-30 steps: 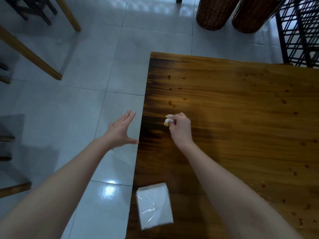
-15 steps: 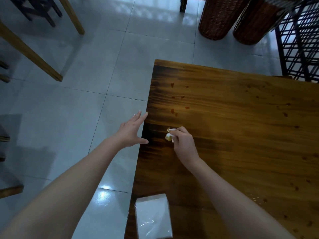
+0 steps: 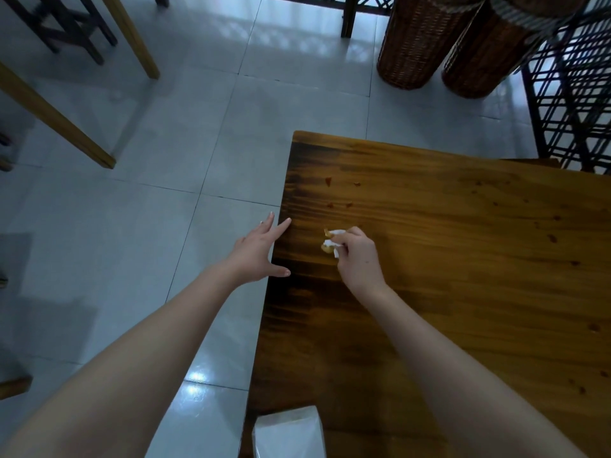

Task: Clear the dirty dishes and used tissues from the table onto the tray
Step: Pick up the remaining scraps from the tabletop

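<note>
The right hand [image 3: 358, 259] pinches a crumpled, stained used tissue [image 3: 332, 242] low over the table [image 3: 463, 259], its curled fingers hiding part of the wad. The left hand [image 3: 256, 256] is released with fingers spread at the table's edge just beside it, and whether it touches the wood cannot be told. Nearer the body than both hands, a white tissue pack [image 3: 287, 434] is cut off by the frame, and any print on its glossy wrapper is unreadable.

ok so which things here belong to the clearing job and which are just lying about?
Job: used tissue, pinched by right hand; left hand, open at the wooden table edge. Tray not in view.
Lying about: tissue pack; two wicker baskets; black lattice rack.
</note>
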Tool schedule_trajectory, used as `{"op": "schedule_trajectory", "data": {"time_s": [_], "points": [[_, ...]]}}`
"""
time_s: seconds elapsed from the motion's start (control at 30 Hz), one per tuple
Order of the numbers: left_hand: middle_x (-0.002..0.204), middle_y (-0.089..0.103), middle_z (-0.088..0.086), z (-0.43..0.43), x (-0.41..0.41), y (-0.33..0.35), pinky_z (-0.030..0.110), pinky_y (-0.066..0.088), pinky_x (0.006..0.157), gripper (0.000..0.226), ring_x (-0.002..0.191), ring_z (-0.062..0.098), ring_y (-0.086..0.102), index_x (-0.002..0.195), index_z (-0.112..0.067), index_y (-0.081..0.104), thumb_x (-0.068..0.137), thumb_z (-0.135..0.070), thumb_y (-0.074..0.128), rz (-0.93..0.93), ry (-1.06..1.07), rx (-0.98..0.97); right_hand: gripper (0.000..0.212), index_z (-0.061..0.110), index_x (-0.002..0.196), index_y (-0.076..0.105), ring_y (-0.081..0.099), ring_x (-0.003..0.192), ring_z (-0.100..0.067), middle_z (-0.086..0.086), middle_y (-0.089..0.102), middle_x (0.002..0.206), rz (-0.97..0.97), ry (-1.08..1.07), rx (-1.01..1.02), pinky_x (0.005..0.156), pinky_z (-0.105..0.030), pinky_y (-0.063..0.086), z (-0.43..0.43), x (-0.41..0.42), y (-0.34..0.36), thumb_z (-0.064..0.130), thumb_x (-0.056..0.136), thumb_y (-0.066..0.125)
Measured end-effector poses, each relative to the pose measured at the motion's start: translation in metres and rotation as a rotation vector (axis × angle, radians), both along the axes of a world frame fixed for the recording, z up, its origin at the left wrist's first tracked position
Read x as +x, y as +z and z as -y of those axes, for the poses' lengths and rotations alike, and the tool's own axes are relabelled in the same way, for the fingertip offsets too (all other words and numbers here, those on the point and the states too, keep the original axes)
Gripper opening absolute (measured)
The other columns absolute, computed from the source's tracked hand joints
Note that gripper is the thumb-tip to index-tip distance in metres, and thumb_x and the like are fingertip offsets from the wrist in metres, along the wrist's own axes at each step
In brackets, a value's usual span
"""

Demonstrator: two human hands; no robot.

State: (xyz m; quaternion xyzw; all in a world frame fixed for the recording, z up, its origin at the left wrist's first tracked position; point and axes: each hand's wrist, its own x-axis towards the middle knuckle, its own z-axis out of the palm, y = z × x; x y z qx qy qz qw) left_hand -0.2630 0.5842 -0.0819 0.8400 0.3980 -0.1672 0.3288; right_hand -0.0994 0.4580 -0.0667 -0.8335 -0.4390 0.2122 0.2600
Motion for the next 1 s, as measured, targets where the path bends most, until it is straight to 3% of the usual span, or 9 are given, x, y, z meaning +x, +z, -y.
{"op": "schedule_trajectory", "data": {"time_s": [0.2, 0.37, 0.47, 0.63, 0.8, 1.0], "points": [[0.162, -0.012, -0.002, -0.007, 0.014, 0.01, 0.051, 0.016, 0.118, 0.107, 0.149, 0.024, 0.0, 0.153, -0.038, 0.001, 0.076, -0.048, 0.075, -0.035, -0.067, 0.025, 0.022, 0.007, 0.105, 0.07, 0.05, 0.077, 0.001, 0.011, 0.052, 0.094, 0.019, 0.01, 0.003, 0.067, -0.004, 0.04, 0.021, -0.006, -0.006, 0.001, 0.093, 0.052], [0.16, -0.02, -0.002, -0.009, 0.024, 0.015, 0.051, 0.002, 0.117, 0.108, 0.147, 0.024, -0.015, 0.153, -0.033, 0.0, 0.076, -0.054, 0.073, -0.158, -0.217, 0.219, 0.02, 0.01, 0.102, 0.07, 0.05, 0.074, 0.0, 0.009, 0.052, 0.092, 0.035, -0.009, 0.03, 0.065, -0.007, 0.041, -0.014, 0.003, -0.007, 0.004, 0.094, 0.052], [0.162, -0.01, -0.006, -0.011, 0.028, 0.013, 0.052, 0.004, 0.117, 0.108, 0.149, 0.024, -0.005, 0.153, -0.033, 0.002, 0.075, -0.054, 0.073, -0.169, -0.216, 0.204, 0.018, 0.009, 0.097, 0.07, 0.05, 0.072, -0.001, 0.008, 0.052, 0.091, 0.028, -0.056, 0.049, 0.068, -0.011, 0.047, -0.039, 0.016, -0.005, 0.005, 0.094, 0.052], [0.16, -0.008, -0.016, -0.014, 0.018, 0.008, 0.056, 0.012, 0.116, 0.109, 0.147, 0.023, 0.016, 0.152, -0.04, 0.005, 0.071, -0.052, 0.077, -0.065, -0.121, 0.089, 0.02, 0.008, 0.101, 0.07, 0.051, 0.075, -0.001, 0.007, 0.054, 0.094, 0.034, -0.053, 0.028, 0.063, -0.005, 0.04, -0.018, 0.022, -0.005, 0.004, 0.094, 0.052], [0.158, -0.009, -0.021, -0.014, 0.016, 0.005, 0.056, 0.023, 0.114, 0.11, 0.143, 0.022, 0.028, 0.151, -0.043, 0.006, 0.068, -0.053, 0.078, -0.039, -0.102, 0.088, 0.022, 0.003, 0.104, 0.07, 0.054, 0.083, -0.002, 0.0, 0.062, 0.098, 0.064, -0.016, 0.075, 0.074, -0.005, 0.042, 0.014, 0.035, -0.006, -0.001, 0.092, 0.052], [0.159, -0.01, -0.02, -0.012, 0.02, 0.006, 0.054, 0.031, 0.111, 0.11, 0.137, 0.024, 0.037, 0.15, -0.045, 0.003, 0.07, -0.054, 0.078, -0.102, -0.106, 0.113, 0.02, 0.005, 0.102, 0.07, 0.047, 0.073, 0.001, 0.005, 0.053, 0.092, 0.063, -0.069, 0.067, 0.061, -0.003, 0.036, -0.046, 0.055, -0.005, 0.003, 0.094, 0.052]]}}
